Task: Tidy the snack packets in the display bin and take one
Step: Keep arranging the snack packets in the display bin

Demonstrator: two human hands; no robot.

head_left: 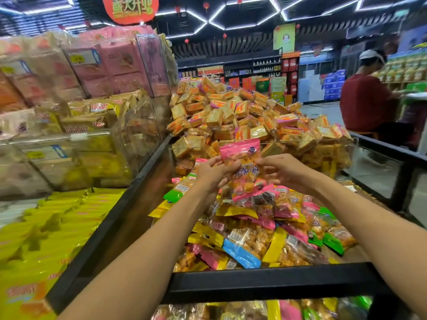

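A pink-topped snack packet (243,167) is held upright above the display bin (277,281). My left hand (213,173) pinches its left edge and my right hand (280,170) grips its right edge. Below them lies a loose heap of snack packets (261,229) in pink, yellow, green and blue wrappers, filling the black-framed bin. Part of the held packet's lower half is covered by my fingers.
Behind a clear divider rises a tall pile of orange biscuit packs (245,116). Clear bins of yellow and pink packets (76,125) stand at the left, yellow packets (46,229) lower left. A person in a red shirt (365,105) stands at the right aisle.
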